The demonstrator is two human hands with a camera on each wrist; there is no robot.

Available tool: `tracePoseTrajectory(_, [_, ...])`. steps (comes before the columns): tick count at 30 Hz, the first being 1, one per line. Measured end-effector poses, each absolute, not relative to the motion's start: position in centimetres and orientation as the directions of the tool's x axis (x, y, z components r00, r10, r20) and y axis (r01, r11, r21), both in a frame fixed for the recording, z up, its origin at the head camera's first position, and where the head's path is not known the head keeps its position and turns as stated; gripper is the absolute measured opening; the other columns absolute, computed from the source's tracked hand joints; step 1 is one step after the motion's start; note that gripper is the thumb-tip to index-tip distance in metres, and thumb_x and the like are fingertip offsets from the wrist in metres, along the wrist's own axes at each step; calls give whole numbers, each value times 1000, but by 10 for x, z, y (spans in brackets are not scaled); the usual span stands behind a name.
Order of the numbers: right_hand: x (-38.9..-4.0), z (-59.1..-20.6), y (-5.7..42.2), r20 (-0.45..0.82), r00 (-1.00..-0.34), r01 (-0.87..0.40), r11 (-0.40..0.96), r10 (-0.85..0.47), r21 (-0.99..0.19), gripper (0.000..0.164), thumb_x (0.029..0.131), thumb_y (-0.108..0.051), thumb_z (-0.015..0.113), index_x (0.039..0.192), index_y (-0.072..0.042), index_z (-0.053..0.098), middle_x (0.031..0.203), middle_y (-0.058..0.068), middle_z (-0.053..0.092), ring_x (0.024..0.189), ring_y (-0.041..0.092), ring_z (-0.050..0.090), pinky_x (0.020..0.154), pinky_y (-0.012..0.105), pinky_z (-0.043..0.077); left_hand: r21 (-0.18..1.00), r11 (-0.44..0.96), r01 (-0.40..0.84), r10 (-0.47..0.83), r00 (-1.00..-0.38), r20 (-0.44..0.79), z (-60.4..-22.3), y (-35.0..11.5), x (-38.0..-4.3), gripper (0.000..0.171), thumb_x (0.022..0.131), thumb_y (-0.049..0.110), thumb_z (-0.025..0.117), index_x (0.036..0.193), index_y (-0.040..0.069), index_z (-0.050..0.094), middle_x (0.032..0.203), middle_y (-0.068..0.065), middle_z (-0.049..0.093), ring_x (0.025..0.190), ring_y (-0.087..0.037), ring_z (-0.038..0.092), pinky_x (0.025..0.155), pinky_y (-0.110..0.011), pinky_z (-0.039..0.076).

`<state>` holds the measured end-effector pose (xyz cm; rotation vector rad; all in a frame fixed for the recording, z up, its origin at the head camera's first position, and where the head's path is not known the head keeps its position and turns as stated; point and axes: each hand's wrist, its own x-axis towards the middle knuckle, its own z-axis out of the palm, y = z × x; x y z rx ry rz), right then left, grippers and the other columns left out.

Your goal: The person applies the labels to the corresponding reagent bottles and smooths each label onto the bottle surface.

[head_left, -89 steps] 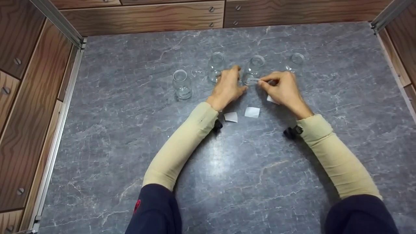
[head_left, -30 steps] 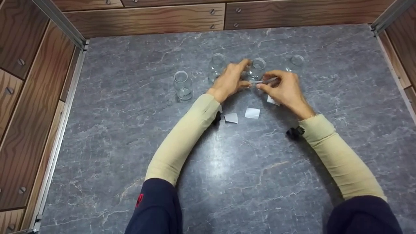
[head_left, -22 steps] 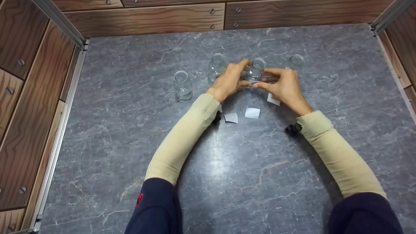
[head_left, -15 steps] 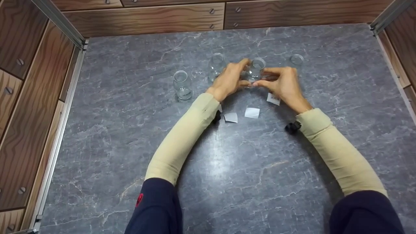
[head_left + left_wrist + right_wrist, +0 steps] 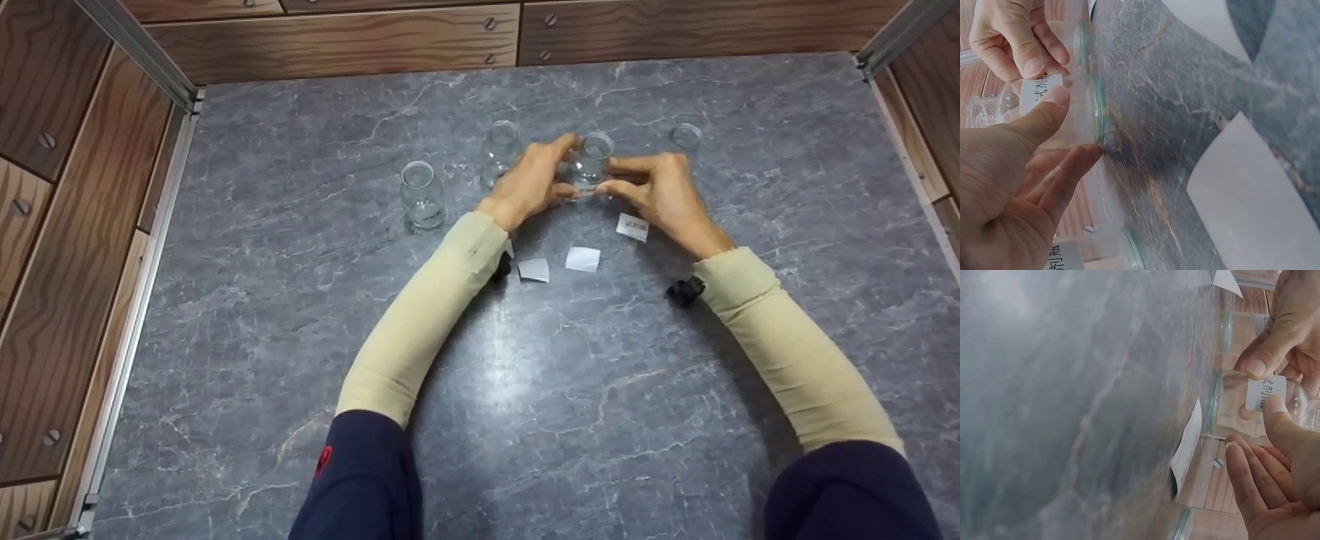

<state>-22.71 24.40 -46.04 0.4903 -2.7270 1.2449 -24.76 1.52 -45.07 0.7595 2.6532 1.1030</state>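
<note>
Your left hand (image 5: 525, 185): grasping one glass bottle (image 5: 591, 165), upright on the desk (image 5: 300, 150); your right hand (image 5: 667, 196): fingers loosely extended, thumb pressing the bottle's printed label (image 5: 1265, 386). Around it: three more bottles (image 5: 423, 201), one printed slip (image 5: 632, 227), plain slips (image 5: 582, 259). Likely faults: a creased or crooked label should your thumbs press unevenly, a turned bottle should your left grip slacken.
</note>
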Motion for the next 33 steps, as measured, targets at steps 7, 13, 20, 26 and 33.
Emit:
tracePoseTrajectory(7, [-225, -459, 246, 185, -949, -307, 611, -256, -729, 37, 87, -9, 88, 121, 2, 77, 118, 24, 76, 104, 38, 78, 79, 4, 54, 698, 601, 388, 515, -856, 33, -450, 15, -247, 56, 94, 17, 81, 144, 9, 56, 146, -9, 68, 135, -22, 65, 113, -27, 52])
tracePoseTrajectory(13, [-222, -459, 238, 133, -969, -227, 533, -209, -815, 50, 77, -3, 95, 121, 9, 75, 110, 29, 77, 91, 18, 81, 75, 12, 60, 674, 634, 379, 504, -863, 11, -449, 15, -246, 59, 94, 18, 82, 145, 11, 55, 144, -9, 69, 133, -21, 66, 112, -29, 52])
tracePoseTrajectory(20, [-222, -460, 229, 180, -967, -254, 593, -182, -764, 43, 77, -6, 96, 113, 9, 77, 107, 28, 78, 96, 40, 80, 74, 10, 59, 667, 647, 369, 495, -869, 0, -449, 16, -247, 55, 96, 17, 80, 145, 13, 55, 143, -10, 69, 132, -22, 66, 111, -31, 54])
tracePoseTrajectory(26, [-225, -459, 234, 168, -961, -268, 593, -220, -759, 34, 84, 3, 88, 115, 9, 77, 111, 29, 77, 100, 43, 78, 78, 10, 59, 680, 636, 365, 491, -871, 9, -449, 15, -247, 56, 95, 18, 81, 145, 13, 56, 144, -9, 69, 133, -22, 66, 111, -30, 54])
tracePoseTrajectory(33, [-225, -459, 238, 175, -955, -286, 588, -240, -757, 30, 88, 3, 84, 117, 9, 76, 110, 29, 77, 99, 38, 79, 80, 11, 59, 699, 605, 382, 508, -861, 31, -450, 15, -244, 60, 95, 15, 81, 148, 10, 54, 145, -10, 68, 133, -23, 66, 112, -28, 53])
